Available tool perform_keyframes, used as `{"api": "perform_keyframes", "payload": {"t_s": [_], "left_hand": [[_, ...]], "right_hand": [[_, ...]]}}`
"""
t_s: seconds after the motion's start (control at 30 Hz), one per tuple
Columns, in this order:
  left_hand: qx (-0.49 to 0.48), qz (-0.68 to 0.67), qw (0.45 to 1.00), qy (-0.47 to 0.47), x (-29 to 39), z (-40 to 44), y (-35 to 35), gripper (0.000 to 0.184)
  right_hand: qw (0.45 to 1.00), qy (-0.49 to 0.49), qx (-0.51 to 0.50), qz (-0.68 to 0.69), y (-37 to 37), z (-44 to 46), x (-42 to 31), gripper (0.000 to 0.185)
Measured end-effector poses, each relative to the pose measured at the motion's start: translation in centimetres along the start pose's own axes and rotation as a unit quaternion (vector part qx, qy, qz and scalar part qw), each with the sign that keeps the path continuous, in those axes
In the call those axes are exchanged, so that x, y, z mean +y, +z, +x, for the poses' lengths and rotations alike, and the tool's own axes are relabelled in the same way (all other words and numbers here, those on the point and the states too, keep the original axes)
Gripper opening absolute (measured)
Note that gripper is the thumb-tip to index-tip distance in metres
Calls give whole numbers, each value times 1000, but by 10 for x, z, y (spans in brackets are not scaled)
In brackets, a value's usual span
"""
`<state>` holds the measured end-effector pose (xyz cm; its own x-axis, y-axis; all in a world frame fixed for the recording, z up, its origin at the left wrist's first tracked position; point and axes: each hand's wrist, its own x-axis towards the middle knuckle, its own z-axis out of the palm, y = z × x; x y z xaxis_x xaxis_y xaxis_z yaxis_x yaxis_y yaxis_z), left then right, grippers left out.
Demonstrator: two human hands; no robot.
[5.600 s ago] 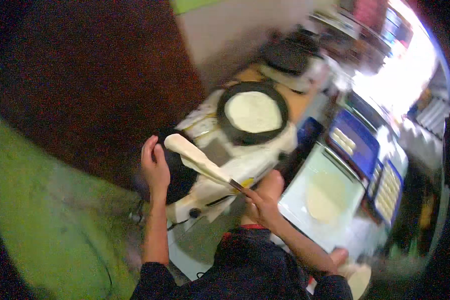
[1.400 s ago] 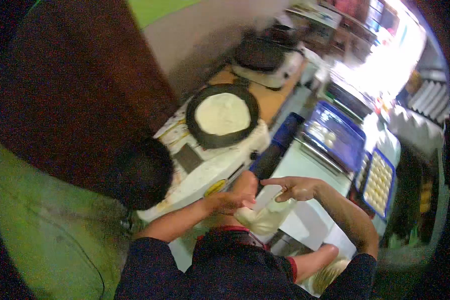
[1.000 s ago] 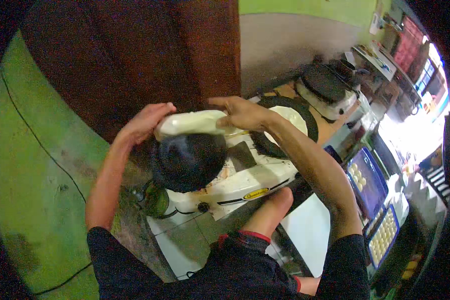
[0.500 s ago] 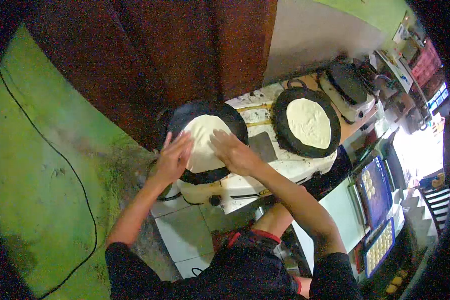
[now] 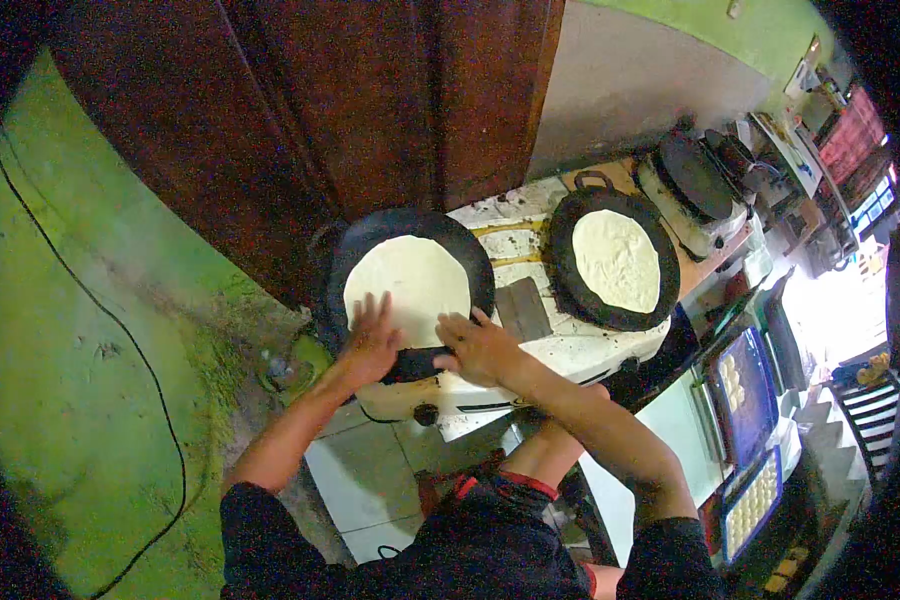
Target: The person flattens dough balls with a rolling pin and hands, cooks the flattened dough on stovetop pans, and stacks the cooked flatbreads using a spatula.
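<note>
A thin round sheet of pale dough (image 5: 407,275) lies flat on a black round griddle (image 5: 365,232) over the left side of a white stove (image 5: 580,350). My left hand (image 5: 372,342) rests at the near left edge of the dough, fingers spread and pointing away from me. At the near right edge is my right hand (image 5: 480,348), its fingers apart and slightly bent, touching or just over the dough's rim. Neither hand is seen holding anything. On the right, a second black griddle (image 5: 564,240) carries another dough round (image 5: 615,262) with a bumpy surface.
A flat grey plate (image 5: 522,308) sits between the griddles. Further right stands another black griddle (image 5: 692,175). Blue-rimmed trays (image 5: 773,375) with dough balls (image 5: 754,508) are at the lower right. A wooden door (image 5: 390,110) rises behind the stove; a black cable (image 5: 120,316) hangs left.
Both hands have slid toward me, from the middle of the dough to its near edge. More of the dough now shows, looking rounder and smoother.
</note>
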<state>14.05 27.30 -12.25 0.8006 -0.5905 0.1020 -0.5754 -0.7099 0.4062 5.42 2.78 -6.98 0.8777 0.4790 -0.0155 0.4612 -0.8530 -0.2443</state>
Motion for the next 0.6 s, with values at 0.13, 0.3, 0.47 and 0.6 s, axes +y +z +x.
{"api": "perform_keyframes", "payload": {"t_s": [0.13, 0.3, 0.47, 0.6], "left_hand": [[23, 17, 999, -13, 28, -13, -62, 69], [-252, 63, 965, 33, 67, -20, -88, 54], [-224, -58, 970, 79, 127, -20, -130, 38], [-280, -259, 913, 148, 257, 17, -72, 36]], "right_hand": [[1000, -9, 0, -15, -15, -10, -21, 63], [997, -10, -37, 67, 19, 4, -34, 48], [976, -28, 77, 203, -26, -163, -6, 38], [791, 408, 253, 380, -40, -330, 17, 42]]}}
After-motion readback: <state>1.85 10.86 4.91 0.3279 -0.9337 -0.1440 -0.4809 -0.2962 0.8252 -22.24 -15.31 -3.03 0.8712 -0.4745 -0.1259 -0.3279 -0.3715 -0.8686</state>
